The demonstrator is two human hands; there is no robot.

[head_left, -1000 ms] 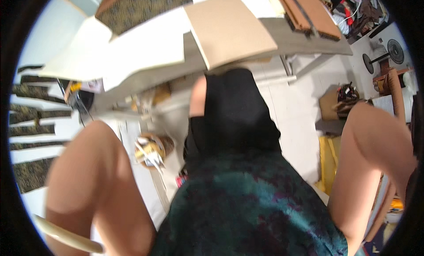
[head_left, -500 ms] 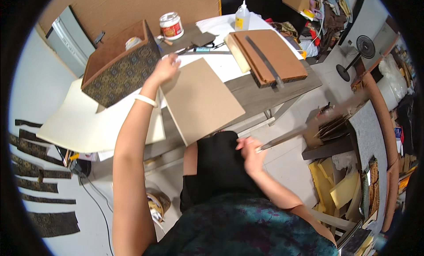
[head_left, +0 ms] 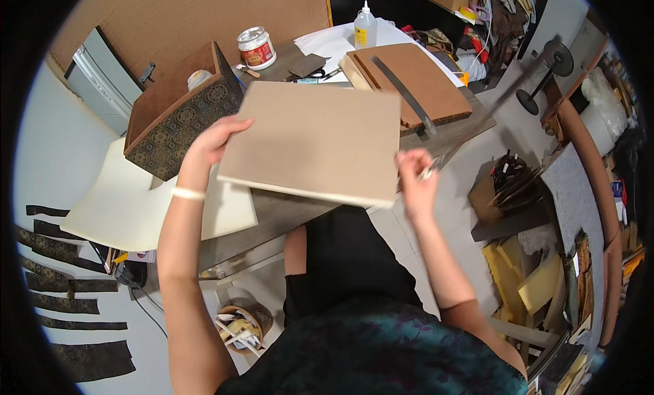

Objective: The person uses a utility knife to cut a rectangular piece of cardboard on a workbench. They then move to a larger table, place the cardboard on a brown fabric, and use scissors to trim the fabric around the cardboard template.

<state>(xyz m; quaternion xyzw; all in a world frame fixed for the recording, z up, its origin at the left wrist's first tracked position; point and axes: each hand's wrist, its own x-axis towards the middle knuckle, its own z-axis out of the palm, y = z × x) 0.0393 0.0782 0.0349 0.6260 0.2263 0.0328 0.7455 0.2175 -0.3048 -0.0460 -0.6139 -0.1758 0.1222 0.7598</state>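
Observation:
My left hand (head_left: 216, 139) grips the left edge of a beige board (head_left: 313, 139), which is tilted above the table (head_left: 272, 218). My right hand (head_left: 417, 177), beside the board's right edge, has its fingers closed on a long thin implement (head_left: 427, 171) whose length smears into a dark streak toward the upper right. A cream foam sheet (head_left: 102, 204) lies under my left arm. An open box (head_left: 184, 129) with patterned sides stands at the back left. Stacked brown panels (head_left: 436, 92) with a dark strip on top lie at the back right.
A jar (head_left: 256, 51), squeeze bottle (head_left: 365, 30) and small tools stand or lie at the back. On the floor are a basket of scraps (head_left: 242, 327), foam offcuts (head_left: 538, 286) and a black fan (head_left: 558, 57). Cut patterned strips (head_left: 61, 286) lie at the left.
The beige board has been lifted and turned, with my left hand moved down along its edge. My right hand has risen toward it with the implement, now angled more steeply.

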